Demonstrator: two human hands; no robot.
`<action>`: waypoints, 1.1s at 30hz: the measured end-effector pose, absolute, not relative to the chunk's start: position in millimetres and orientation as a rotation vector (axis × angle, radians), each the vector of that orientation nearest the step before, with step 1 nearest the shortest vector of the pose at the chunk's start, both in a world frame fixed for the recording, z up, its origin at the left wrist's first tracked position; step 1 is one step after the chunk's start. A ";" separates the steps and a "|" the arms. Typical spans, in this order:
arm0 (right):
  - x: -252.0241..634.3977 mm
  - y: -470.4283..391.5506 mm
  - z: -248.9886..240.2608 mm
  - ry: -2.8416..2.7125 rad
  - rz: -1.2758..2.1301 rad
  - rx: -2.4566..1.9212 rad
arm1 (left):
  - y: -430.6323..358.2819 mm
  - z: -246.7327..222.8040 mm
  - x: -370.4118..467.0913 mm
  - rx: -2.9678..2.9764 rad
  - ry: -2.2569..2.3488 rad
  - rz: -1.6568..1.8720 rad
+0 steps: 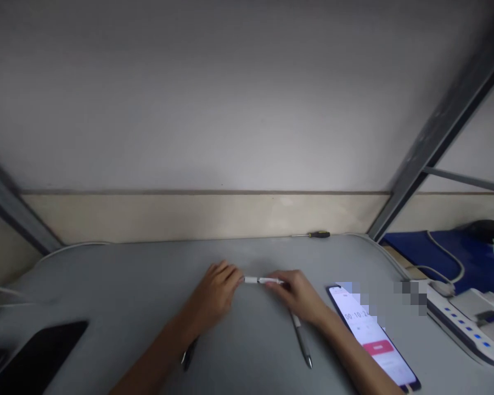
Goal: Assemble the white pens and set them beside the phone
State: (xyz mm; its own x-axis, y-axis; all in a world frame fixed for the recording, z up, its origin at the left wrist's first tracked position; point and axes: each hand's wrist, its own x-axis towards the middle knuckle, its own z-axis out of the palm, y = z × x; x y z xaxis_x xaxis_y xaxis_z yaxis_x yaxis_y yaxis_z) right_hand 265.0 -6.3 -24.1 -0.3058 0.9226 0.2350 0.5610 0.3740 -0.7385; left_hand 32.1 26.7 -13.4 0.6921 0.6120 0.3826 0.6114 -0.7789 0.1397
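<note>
A white pen (251,280) lies level between my hands, just above or on the grey desk. My left hand (220,288) has its fingers closed around the pen's left end. At the other end, my right hand (294,291) pinches the pen between thumb and fingers. Below my right hand rests a grey and white pen (302,343), its upper end partly hidden by the hand. A dark, shiny-tipped object (188,356), possibly another pen, is mostly covered by my left forearm.
A phone (370,334) with a lit timer screen lies right of my right forearm. Beyond it stands a white power strip (463,323) with plugs and cables. A screwdriver (319,234) lies by the back wall. At the left is a black flat object (45,351). Metal posts (411,159) flank the desk.
</note>
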 end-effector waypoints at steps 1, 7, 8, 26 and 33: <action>267.4 -5.1 -23.9 -1.931 0.804 -1.268 | 25.9 -13.3 33.0 2.900 1.036 0.687; 270.6 -2.1 -25.6 -1.613 1.204 -1.250 | 20.9 -17.0 43.0 3.025 1.041 0.799; 270.6 -2.1 -26.4 -1.567 1.291 -1.244 | 21.1 -18.1 43.7 3.054 1.049 0.818; 263.4 -5.0 -26.8 -1.618 0.902 -1.243 | 23.9 -29.4 43.3 2.850 1.085 0.882; 263.5 -3.3 -25.7 -1.504 0.907 -1.173 | 24.9 -30.7 42.2 2.844 1.080 0.884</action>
State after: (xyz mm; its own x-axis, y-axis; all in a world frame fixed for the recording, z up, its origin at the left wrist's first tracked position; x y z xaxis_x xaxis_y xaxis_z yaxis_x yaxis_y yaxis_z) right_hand 263.5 -3.3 -25.7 -0.0481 0.9673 0.2489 0.2310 0.2532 -0.9394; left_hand 42.2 24.9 -30.7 0.6120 0.6044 0.5101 0.6194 -0.7673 0.1661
